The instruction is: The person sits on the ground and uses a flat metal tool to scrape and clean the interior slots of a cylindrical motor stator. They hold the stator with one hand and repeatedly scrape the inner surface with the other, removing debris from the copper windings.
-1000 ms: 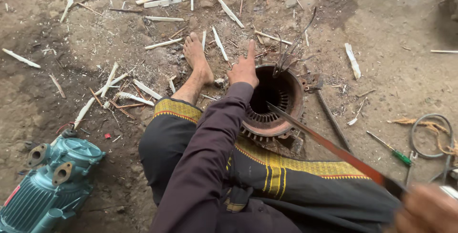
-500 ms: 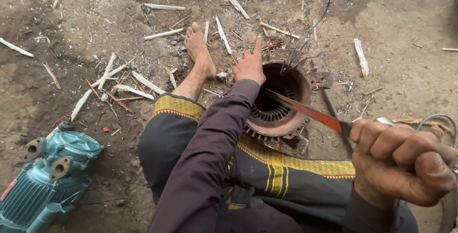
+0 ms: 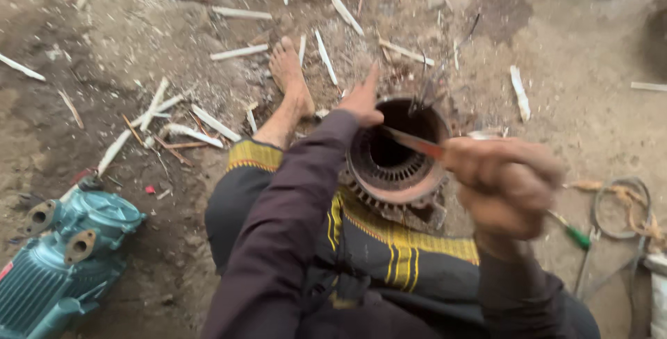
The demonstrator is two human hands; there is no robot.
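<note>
Rust-brown metal made up the round motor stator [image 3: 397,158], which stood on the dirt floor [image 3: 583,68] just in front of the seated person's lap, its open bore facing up and its inner slots showing as a ring of teeth. On the stator's far left rim rested the left hand [image 3: 363,100], its fingers [image 3: 373,75] stretched out flat and held together, pointing away from the person and gripping nothing. On the near right side of the stator was the right hand [image 3: 506,183], blurred, its fingers curled tight around the handle end of a long, thin reddish blade [image 3: 415,143]. That blade ran from the fist leftward across the stator's opening, its tip over the bore near the left hand; whether it touched the metal could not be told. A few dark wire ends [image 3: 422,96] stuck up from the stator's far rim. Left of the stator, a bare foot [image 3: 290,78] lay stretched out among scattered pale slivers [image 3: 240,53]. Far to the stator's left and nearer the person stood a teal pump housing [image 3: 62,255]. Right of the stator, beyond the right hand, lay a green-handled screwdriver [image 3: 574,233] and a loop of wire [image 3: 622,207].
</note>
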